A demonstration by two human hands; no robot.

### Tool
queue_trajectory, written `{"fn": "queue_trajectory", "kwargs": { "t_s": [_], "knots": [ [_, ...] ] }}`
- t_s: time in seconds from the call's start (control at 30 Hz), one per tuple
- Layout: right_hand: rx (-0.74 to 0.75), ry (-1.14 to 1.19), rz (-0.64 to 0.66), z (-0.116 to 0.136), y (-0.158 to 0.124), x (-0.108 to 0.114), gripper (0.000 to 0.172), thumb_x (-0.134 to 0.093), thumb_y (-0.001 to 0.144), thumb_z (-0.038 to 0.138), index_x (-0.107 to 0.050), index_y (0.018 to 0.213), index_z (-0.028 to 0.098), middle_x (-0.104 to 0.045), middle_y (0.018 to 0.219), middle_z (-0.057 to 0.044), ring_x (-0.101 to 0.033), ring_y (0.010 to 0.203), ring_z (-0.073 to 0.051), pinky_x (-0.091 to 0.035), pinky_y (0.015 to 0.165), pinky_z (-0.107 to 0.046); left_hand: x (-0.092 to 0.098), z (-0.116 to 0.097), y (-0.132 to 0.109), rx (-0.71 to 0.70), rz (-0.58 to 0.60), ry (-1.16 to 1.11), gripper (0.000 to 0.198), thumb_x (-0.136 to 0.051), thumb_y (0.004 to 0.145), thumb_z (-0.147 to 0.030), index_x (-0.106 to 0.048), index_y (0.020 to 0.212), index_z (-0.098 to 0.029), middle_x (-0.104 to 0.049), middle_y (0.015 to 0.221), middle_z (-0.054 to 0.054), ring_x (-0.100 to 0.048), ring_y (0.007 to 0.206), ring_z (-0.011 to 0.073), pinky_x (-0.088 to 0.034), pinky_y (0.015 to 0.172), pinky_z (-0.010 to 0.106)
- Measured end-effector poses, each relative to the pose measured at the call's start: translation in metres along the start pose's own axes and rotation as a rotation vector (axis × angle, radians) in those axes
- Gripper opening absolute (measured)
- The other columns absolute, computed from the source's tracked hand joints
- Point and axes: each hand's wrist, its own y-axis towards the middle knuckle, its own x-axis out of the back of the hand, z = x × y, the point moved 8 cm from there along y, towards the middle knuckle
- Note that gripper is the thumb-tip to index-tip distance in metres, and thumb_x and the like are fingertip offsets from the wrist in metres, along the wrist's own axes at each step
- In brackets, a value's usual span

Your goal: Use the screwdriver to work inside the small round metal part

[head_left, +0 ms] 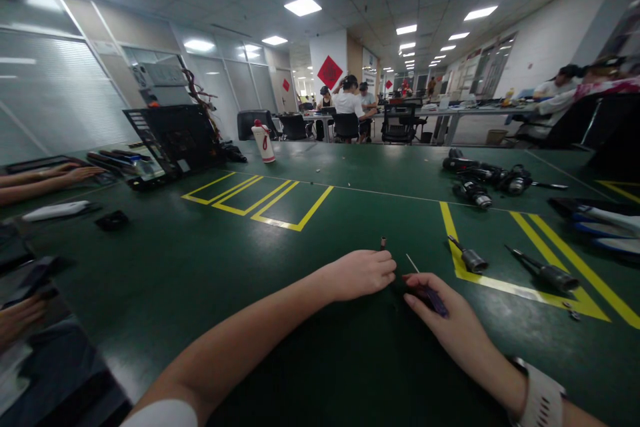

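Note:
My left hand [361, 273] rests on the green table [210, 260] with its fingers curled closed; a small dark upright bit [383, 242] stands just beyond its fingertips, and I cannot tell what the fingers grip. My right hand [440, 313] lies beside it, shut on a small purple-handled screwdriver [429, 292] whose thin shaft points up and left. The two hands almost touch in front of me.
Two dark-handled screwdrivers [470, 257] [547, 273] lie on yellow floor-tape lines to the right. Black tools [480, 180] sit further back right. An open computer case [173, 140] and a white bottle [263, 141] stand at the back left. Other people's hands [75, 173] rest at the left.

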Motion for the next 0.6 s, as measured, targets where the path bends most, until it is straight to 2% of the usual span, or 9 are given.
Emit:
{"fn": "queue_trajectory", "kwargs": {
  "t_s": [0.17, 0.3, 0.43, 0.5, 0.6],
  "knots": [
    [0.065, -0.077, 0.065, 0.004, -0.004, -0.008, 0.016, -0.056, 0.074, 0.026, -0.059, 0.09, 0.022, -0.065, 0.107, -0.007, -0.059, 0.102, -0.025, -0.045, 0.091, -0.044, -0.004, 0.031, -0.013, 0.239, -0.109, -0.359, 0.027, -0.046, 0.085, -0.006, -0.058, 0.108, -0.014, -0.055, 0.113, 0.009, -0.047, 0.109, 0.0183, -0.041, 0.091, 0.03],
    [0.139, -0.158, 0.111, 0.008, -0.006, -0.015, 0.015, -0.056, 0.074, 0.021, -0.058, 0.089, 0.022, -0.063, 0.109, -0.008, -0.057, 0.105, -0.025, -0.042, 0.094, -0.046, -0.02, 0.063, -0.028, 0.46, -0.18, -0.688, 0.032, -0.061, 0.075, -0.006, -0.061, 0.105, -0.017, -0.053, 0.113, 0.007, -0.05, 0.106, 0.0173, -0.041, 0.093, 0.032],
    [0.163, -0.207, 0.09, 0.008, -0.005, -0.015, 0.016, -0.057, 0.074, 0.017, -0.058, 0.088, 0.022, -0.063, 0.106, -0.007, -0.058, 0.101, -0.025, -0.045, 0.089, -0.044, -0.036, 0.08, -0.039, 0.566, -0.1, -0.82, 0.04, -0.07, 0.066, -0.009, -0.064, 0.104, -0.021, -0.046, 0.118, 0.008, -0.045, 0.111, 0.0218, -0.043, 0.088, 0.032],
    [0.169, -0.231, 0.07, 0.007, -0.004, -0.014, 0.016, -0.058, 0.073, 0.016, -0.058, 0.089, 0.022, -0.064, 0.104, -0.007, -0.059, 0.099, -0.025, -0.046, 0.088, -0.043, -0.039, 0.082, -0.042, 0.563, -0.04, -0.814, 0.039, -0.07, 0.067, -0.01, -0.065, 0.104, -0.024, -0.046, 0.116, 0.006, -0.044, 0.111, 0.0228, -0.042, 0.087, 0.033],
    [0.18, -0.277, 0.062, 0.008, -0.001, -0.015, 0.017, -0.059, 0.073, 0.016, -0.059, 0.089, 0.022, -0.064, 0.099, -0.007, -0.06, 0.094, -0.025, -0.047, 0.084, -0.041, -0.038, 0.077, -0.041, 0.506, 0.042, -0.841, 0.039, -0.068, 0.068, -0.01, -0.064, 0.105, -0.023, -0.049, 0.109, 0.005, -0.049, 0.102, 0.0193, -0.041, 0.087, 0.032]
  ]
}}
